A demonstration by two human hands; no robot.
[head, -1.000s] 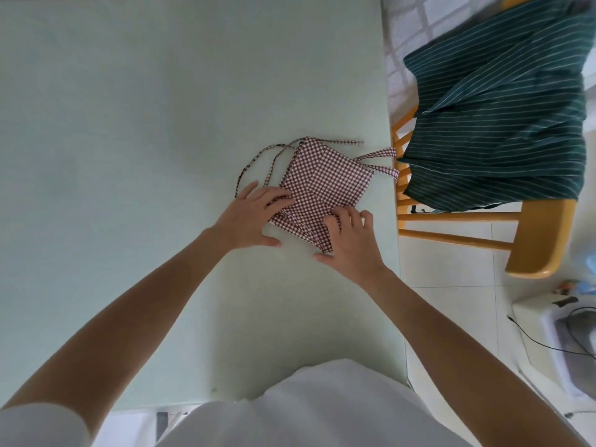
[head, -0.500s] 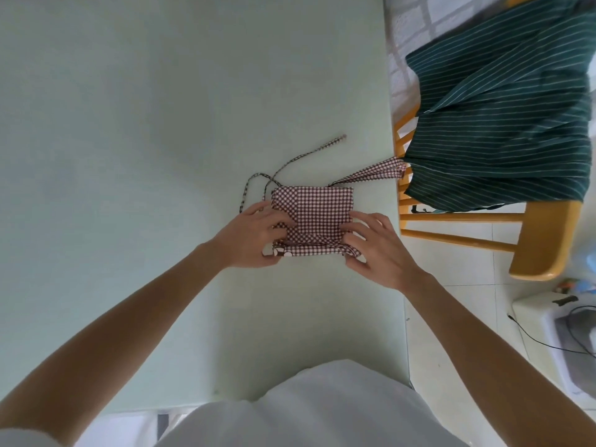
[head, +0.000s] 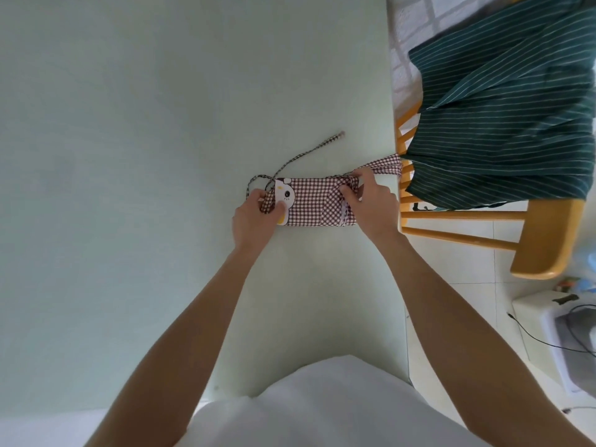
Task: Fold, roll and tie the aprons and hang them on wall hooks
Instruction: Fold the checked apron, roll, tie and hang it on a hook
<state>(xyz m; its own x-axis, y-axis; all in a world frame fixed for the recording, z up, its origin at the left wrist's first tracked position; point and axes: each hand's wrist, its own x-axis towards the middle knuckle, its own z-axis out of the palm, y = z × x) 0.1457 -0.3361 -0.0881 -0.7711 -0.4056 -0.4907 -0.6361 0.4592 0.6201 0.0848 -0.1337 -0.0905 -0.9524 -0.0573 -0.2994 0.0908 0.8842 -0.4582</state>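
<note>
Fingers (head: 350,192) of both hands pinch soft gingham apron (head: 312,204) band

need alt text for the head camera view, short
Seen from above, a person's left hand and right hand grip the two ends of a folded red gingham apron on a pale green table. A green striped apron drapes over a wooden chair at right.

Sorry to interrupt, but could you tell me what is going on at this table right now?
A person is bundling a checked apron on the pale green table. The left hand grips its left end beside a cartoon patch, and the right hand pinches the right end where a strap trails toward the chair. A green striped apron lies draped over that chair, not yet folded.
</note>
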